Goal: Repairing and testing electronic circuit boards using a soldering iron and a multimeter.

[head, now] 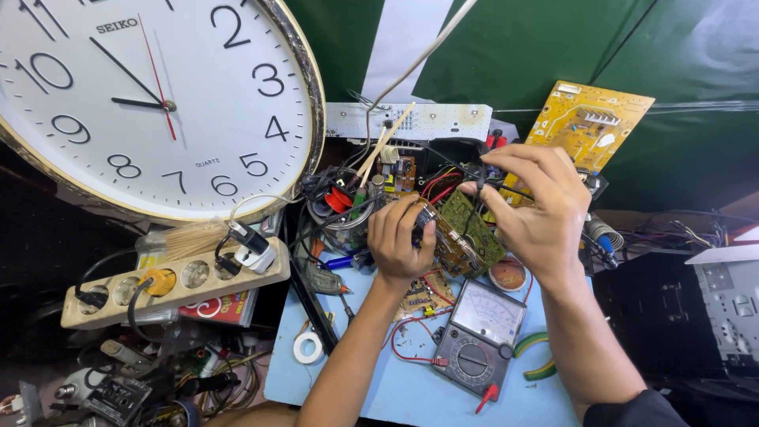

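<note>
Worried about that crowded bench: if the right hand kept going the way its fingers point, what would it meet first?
The right hand points left, so it would likely first meet the green circuit board that the left hand holds; depth is unclear.

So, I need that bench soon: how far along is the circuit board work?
Done: the circuit board is out and loose. In hand: left hand grips its edge, right hand pinches a black wire above it. Left: the meter lies on the blue table, untouched.

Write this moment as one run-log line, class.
left hand: grips green board | right hand: pinches black wire above board | multimeter: lying on blue mat
</note>
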